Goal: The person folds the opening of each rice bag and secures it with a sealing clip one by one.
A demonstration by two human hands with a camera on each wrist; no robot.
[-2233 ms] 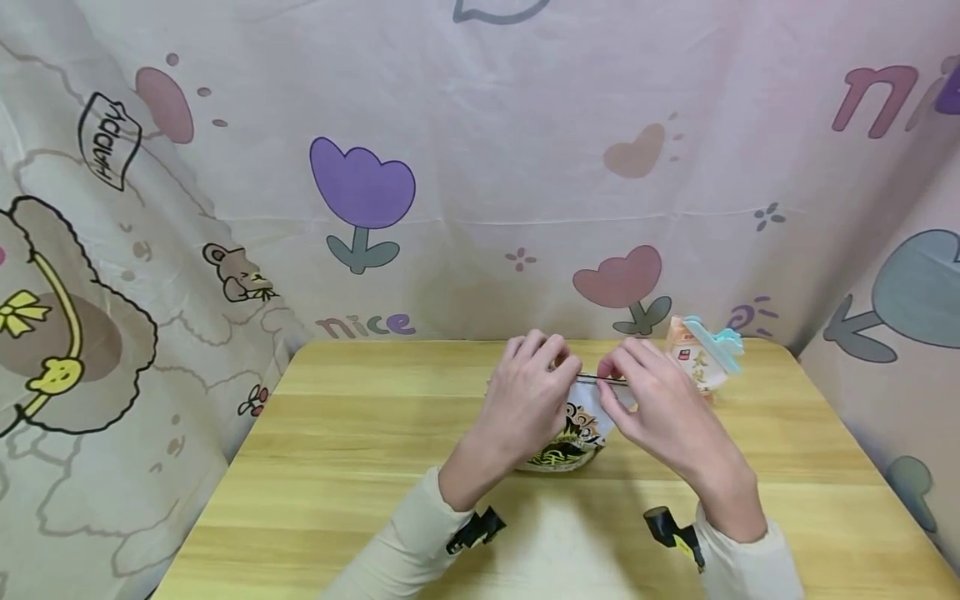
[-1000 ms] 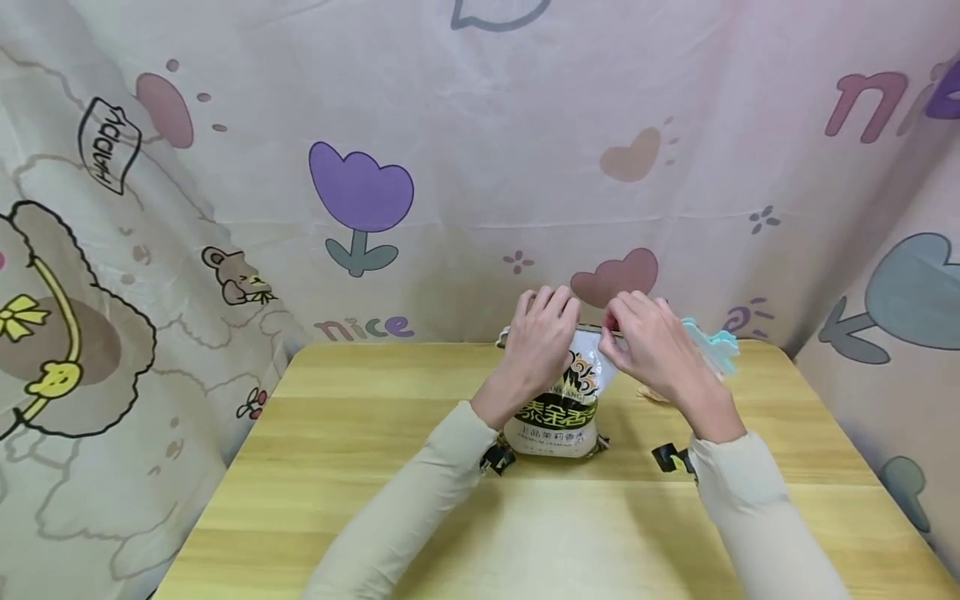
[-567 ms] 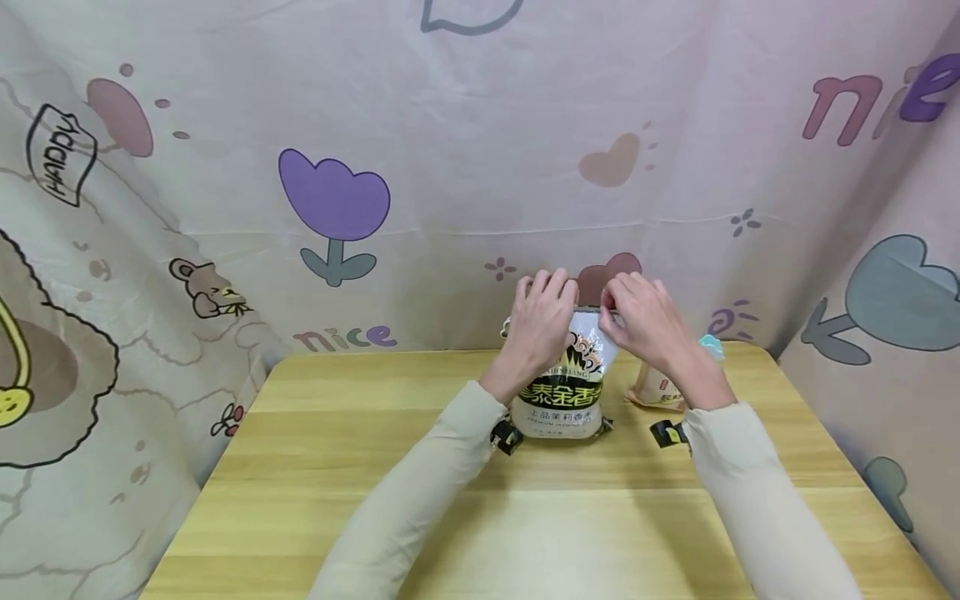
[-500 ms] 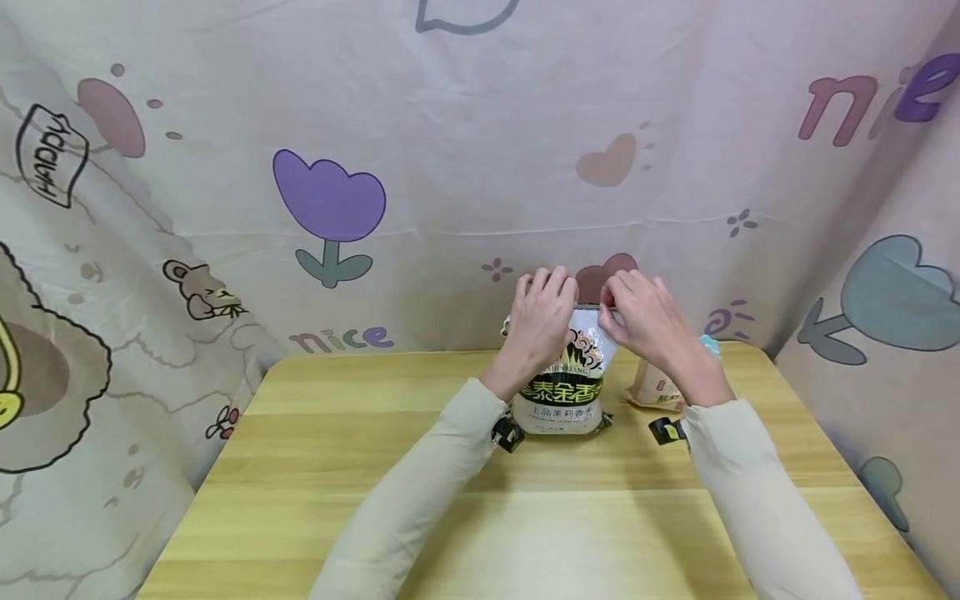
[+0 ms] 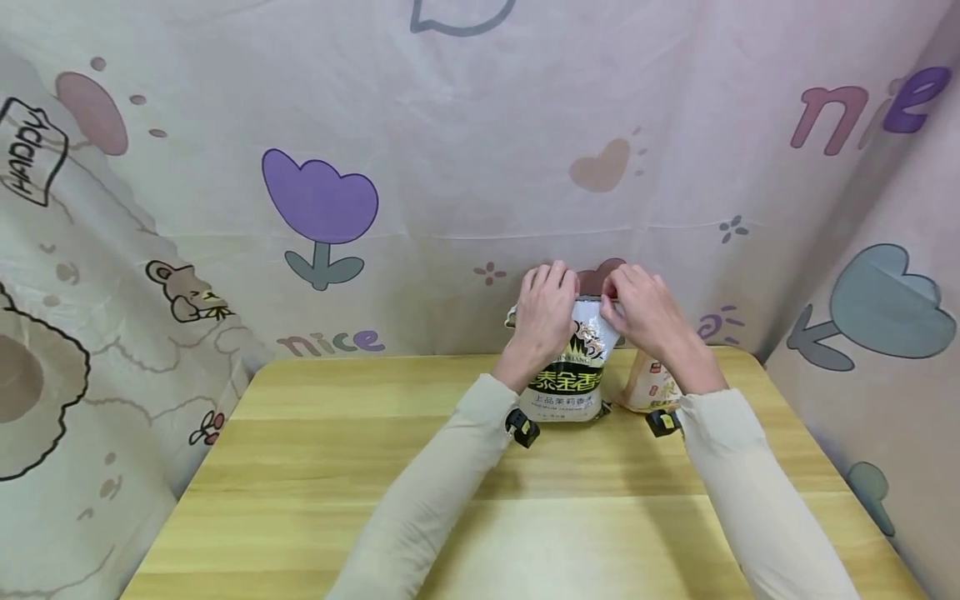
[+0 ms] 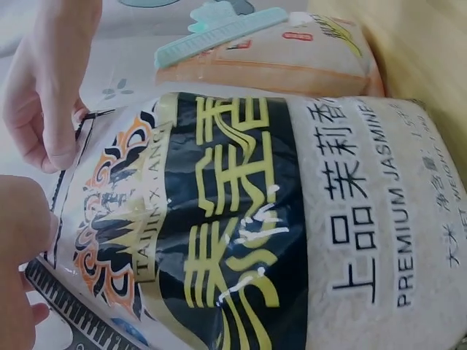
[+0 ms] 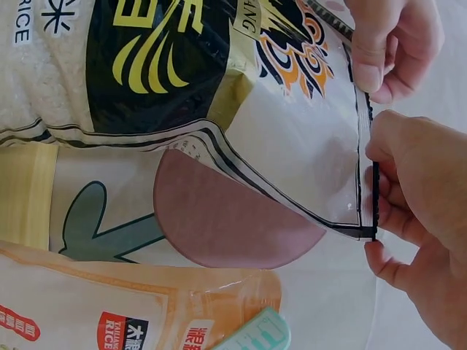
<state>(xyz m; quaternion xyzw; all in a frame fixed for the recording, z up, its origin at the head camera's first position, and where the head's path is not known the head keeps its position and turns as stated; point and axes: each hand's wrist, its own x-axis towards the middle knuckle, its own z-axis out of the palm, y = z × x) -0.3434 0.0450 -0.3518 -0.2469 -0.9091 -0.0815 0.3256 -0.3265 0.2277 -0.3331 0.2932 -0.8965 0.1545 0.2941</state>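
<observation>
A clear-and-black bag of jasmine rice (image 5: 566, 379) stands upright toward the back of the table, its printed front facing me. My left hand (image 5: 546, 312) pinches the bag's top edge on the left side. At the right part of that edge, my right hand (image 5: 647, 310) pinches it between thumb and fingers. The left wrist view shows both hands along the black-lined top edge, the right hand (image 6: 55, 80) above and the left hand (image 6: 22, 255) below. In the right wrist view the right hand (image 7: 423, 197) grips near the corner.
A smaller orange-and-white rice bag (image 5: 651, 383) stands just right of the big bag, partly behind my right forearm. A turquoise clip (image 6: 219, 36) sits across its top. The wooden table (image 5: 315, 467) ends at a patterned cloth (image 5: 450, 167) behind.
The rice bag has gone from leaning and mostly covered by my hands to upright, farther back. Both hands have risen and moved away from me, holding its top edge throughout.
</observation>
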